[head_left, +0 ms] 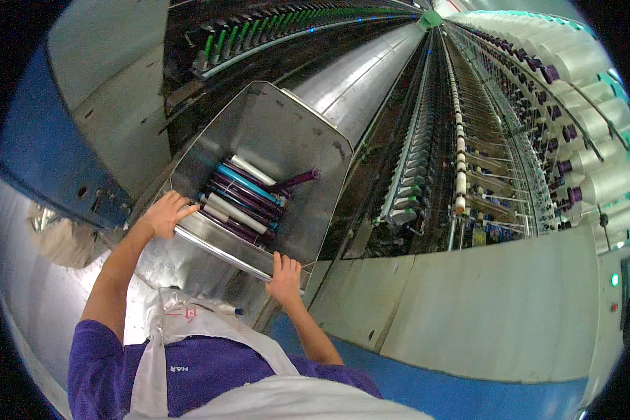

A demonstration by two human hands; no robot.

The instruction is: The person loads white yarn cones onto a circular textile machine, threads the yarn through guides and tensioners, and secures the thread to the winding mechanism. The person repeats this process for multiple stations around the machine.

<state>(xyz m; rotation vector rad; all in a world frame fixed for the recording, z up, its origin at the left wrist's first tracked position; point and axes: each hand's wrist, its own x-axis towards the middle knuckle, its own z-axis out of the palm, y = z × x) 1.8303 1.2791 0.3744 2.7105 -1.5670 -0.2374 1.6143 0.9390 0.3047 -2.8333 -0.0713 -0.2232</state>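
Grip: L hand (165, 214) & R hand (285, 278) clasp metal bin (287, 122) by rim, w/ tubes (243, 192) inside.

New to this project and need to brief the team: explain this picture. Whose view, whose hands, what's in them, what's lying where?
No robot here: a person works with bare hands. The one picture comes from a wide fisheye camera worn on their head, looking down, so straight edges bend near the rim. The purple shirt and white apron at the bottom are theirs.

The left hand and right hand hold the near rim of a metal bin, one toward each end. Inside lie white, blue and dark purple tubes, mostly side by side; one purple tube sticks out at an angle. Large white spools line the right side.
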